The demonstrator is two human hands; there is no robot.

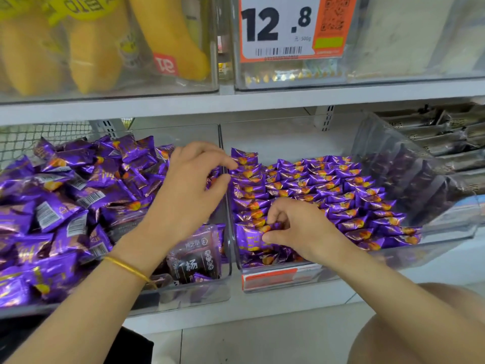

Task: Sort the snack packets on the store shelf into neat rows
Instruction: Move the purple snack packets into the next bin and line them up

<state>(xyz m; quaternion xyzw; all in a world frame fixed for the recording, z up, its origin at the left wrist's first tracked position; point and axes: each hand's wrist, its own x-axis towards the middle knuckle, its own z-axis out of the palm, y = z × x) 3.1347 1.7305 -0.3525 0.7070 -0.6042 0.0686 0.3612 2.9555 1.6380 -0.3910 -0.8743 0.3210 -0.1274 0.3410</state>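
Snack packets (315, 187) fill rows; my right hand (296, 227) pinches one packet (273, 227) for alignment; my left hand (189, 190) hovers half-open, empty.

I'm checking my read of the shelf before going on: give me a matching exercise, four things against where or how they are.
1. left bin
2. right bin
3. price tag
4. right hand

a. pinching a packet at the front rows
b. packets in neat rows
c. packets in a loose heap
d. on the upper shelf's bin

Pairs: 1-c, 2-b, 3-d, 4-a
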